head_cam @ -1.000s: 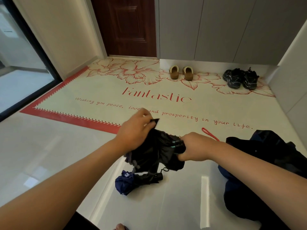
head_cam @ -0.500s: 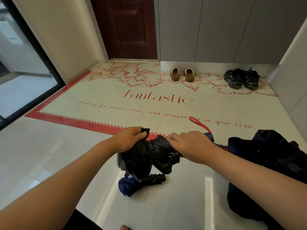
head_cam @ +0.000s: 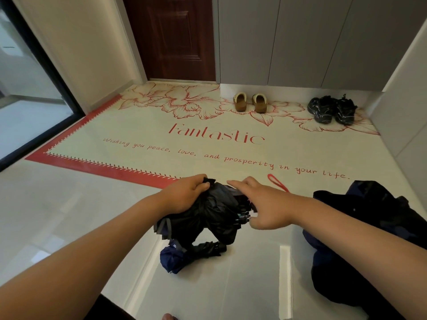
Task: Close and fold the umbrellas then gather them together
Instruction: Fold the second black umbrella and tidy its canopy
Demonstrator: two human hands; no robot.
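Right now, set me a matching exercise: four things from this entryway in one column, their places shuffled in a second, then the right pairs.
Things:
1 brown slippers
2 black sneakers
3 navy folded umbrella
4 black umbrella

Places:
A gripped by the left hand
B lying on the tile floor
C on the mat's far right
D on the mat, nearer the door

Pairs: 1-D, 2-C, 3-B, 4-A.

head view. left hand (head_cam: 184, 195) and right hand (head_cam: 265, 204): bare. left forearm (head_cam: 92, 245) and right forearm (head_cam: 346, 227): bare, unsleeved up to the frame edge. dark cloth (head_cam: 108, 308) at the lower margin, possibly a trouser leg or shorts. one bare toe (head_cam: 168, 317) near it.
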